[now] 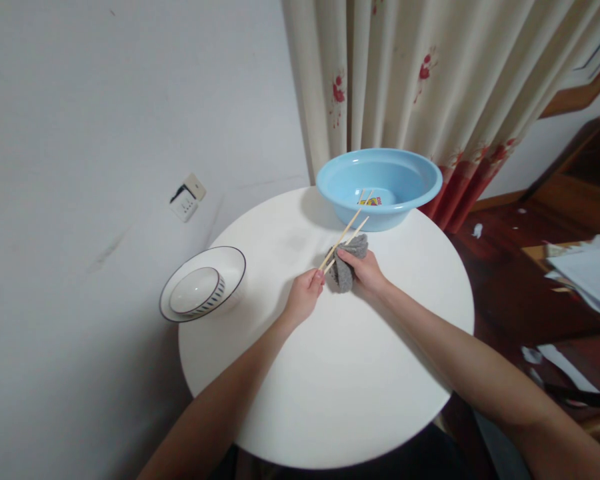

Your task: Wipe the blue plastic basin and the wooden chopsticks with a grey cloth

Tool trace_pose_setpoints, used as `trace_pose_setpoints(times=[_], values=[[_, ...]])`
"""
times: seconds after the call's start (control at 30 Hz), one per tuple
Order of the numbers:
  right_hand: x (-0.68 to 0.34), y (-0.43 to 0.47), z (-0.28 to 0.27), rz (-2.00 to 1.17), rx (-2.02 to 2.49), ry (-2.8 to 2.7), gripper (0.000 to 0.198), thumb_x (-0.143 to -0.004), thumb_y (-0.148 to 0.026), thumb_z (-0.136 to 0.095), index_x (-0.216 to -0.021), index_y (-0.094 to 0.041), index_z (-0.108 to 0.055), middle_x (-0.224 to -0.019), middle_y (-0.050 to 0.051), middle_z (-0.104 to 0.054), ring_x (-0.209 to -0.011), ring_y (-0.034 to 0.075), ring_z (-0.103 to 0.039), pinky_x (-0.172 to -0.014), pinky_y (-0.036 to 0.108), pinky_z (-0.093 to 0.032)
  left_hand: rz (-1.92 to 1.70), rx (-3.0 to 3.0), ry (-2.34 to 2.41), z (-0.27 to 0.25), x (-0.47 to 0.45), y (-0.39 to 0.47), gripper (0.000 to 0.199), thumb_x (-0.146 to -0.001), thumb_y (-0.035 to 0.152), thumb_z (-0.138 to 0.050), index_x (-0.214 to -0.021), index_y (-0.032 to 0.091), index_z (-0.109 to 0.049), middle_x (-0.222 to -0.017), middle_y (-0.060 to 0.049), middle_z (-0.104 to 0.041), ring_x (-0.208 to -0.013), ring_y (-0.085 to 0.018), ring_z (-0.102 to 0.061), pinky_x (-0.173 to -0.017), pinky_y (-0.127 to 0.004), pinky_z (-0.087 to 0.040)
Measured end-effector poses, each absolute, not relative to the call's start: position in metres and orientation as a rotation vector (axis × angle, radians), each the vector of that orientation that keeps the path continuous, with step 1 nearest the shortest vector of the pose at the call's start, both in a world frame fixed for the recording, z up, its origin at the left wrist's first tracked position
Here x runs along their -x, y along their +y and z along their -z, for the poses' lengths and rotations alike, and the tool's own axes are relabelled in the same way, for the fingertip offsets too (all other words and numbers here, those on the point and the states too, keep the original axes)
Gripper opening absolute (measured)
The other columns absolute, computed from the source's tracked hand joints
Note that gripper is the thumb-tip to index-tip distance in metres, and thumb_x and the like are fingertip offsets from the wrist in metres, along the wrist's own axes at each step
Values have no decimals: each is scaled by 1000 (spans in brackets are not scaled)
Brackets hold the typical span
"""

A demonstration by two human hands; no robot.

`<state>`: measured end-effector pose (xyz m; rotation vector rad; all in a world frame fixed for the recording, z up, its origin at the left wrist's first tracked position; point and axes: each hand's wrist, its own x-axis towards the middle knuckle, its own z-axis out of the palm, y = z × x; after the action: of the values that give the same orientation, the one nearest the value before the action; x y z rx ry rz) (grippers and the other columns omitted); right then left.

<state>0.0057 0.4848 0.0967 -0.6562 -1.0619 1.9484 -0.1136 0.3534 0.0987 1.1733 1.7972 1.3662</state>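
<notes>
Over the middle of the table, my left hand [304, 295] is closed around the near ends of two light wooden chopsticks [347, 229], which point up and away to the right. My right hand [367, 270] grips a crumpled grey cloth [345, 275], pressed against the chopsticks partway along them. Just beyond the chopstick tips stands a light blue basin [380, 218]. On its bottom are a colourful sticker and what look like further thin sticks.
A small patterned bowl [207, 305] sits inside a larger dark-rimmed white bowl [238, 265] at the left edge of the round white table [305, 400]. A wall [105, 133] borders the left. A curtain [390, 80] hangs behind the basin. Papers [587, 273] lie at the right.
</notes>
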Motion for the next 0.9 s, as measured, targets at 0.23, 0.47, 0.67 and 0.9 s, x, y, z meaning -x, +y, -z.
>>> trace_pose_setpoints(times=[0.23, 0.47, 0.67, 0.9], values=[[-7, 482, -102, -1918, 698, -1062, 43, -57, -43, -97, -86, -16, -78, -89, 6, -80, -77, 19, -71, -77, 34, -59, -1370, -1187, 1781, -98, 114, 354, 50, -95, 65, -46, -72, 21, -49, -54, 6, -37, -49, -10, -31, -48, -25, -22], [-14, 511, -108, -1791, 691, -829, 43, -61, -32, -94, -98, -20, -77, -100, 4, -81, -88, 20, -75, -85, 34, -62, -1344, -1173, 1779, -97, 114, 353, 48, -94, 65, -46, -72, 22, -49, -53, 7, -33, -47, -10, -28, -46, -26, -19], [-19, 521, -112, -1695, 612, -741, 39, -66, -29, -91, -101, -22, -75, -103, 2, -81, -92, 19, -76, -87, 33, -64, -1332, -1185, 1789, -95, 116, 352, 47, -95, 62, -45, -71, 22, -49, -54, 7, -35, -48, -10, -29, -48, -26, -21], [-10, 507, -102, -1779, 624, -860, 40, -63, -36, -94, -97, -23, -76, -102, 3, -81, -90, 19, -75, -87, 33, -63, -1350, -1204, 1824, -92, 120, 353, 47, -95, 63, -45, -72, 21, -50, -57, 5, -38, -52, -12, -34, -51, -27, -23]])
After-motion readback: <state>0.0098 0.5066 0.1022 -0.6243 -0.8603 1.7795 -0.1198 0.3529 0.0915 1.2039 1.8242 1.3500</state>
